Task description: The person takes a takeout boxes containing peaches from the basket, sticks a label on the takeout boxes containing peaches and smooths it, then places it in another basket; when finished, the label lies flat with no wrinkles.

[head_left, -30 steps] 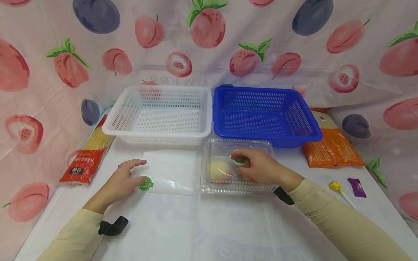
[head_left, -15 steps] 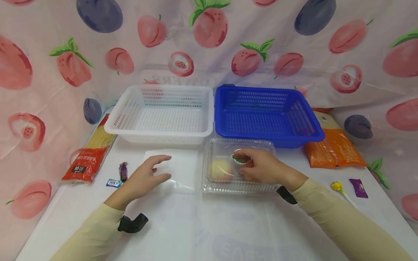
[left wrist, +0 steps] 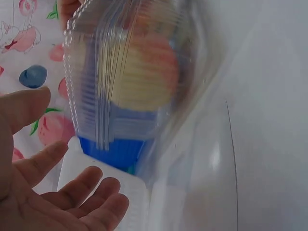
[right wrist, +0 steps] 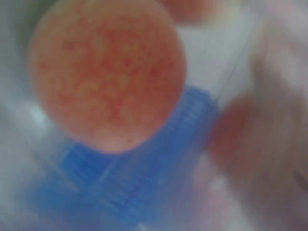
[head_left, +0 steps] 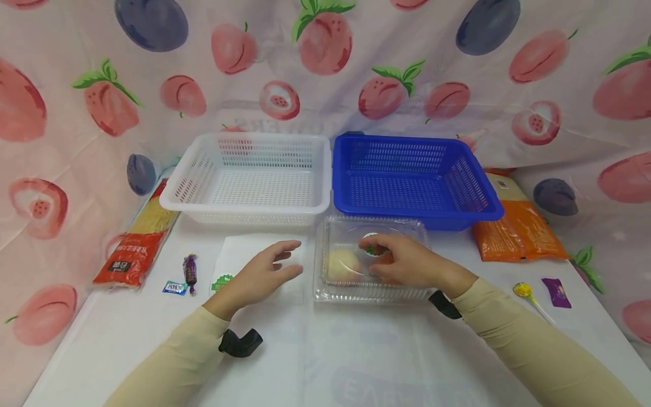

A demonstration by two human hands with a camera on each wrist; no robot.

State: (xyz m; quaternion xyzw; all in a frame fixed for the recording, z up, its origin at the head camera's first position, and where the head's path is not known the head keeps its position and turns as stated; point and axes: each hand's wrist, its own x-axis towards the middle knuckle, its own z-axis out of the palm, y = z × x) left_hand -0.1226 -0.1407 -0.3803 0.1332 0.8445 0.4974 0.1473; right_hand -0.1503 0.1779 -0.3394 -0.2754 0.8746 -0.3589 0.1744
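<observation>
In the head view my left hand (head_left: 259,274) is held over a flat white pack (head_left: 239,246) with a green scalloped label, fingers apart and pointing right. Nothing lies between its fingers in the left wrist view. A clear plastic clamshell box (head_left: 325,291) holding round, peach-like fruit (head_left: 343,265) is just right of that hand. My right hand (head_left: 412,263) is over the lid beside a green-and-white sticker, thumb and fingers apart; whether it touches the lid is unclear. The blurred right wrist view has a reddish fruit (right wrist: 108,72) close up.
A white basket (head_left: 244,210) and a blue basket (head_left: 417,213) stand side by side behind. On the left lie a red-and-yellow packet (head_left: 134,249) and small wrapped sweets (head_left: 190,272). To the right are an orange bag (head_left: 519,226), a lollipop (head_left: 523,290) and a purple sweet (head_left: 556,293).
My left hand has moved right across the white pack towards the clamshell box, uncovering the wrapped sweets on the left. My right hand has stayed nearly still over the lid.
</observation>
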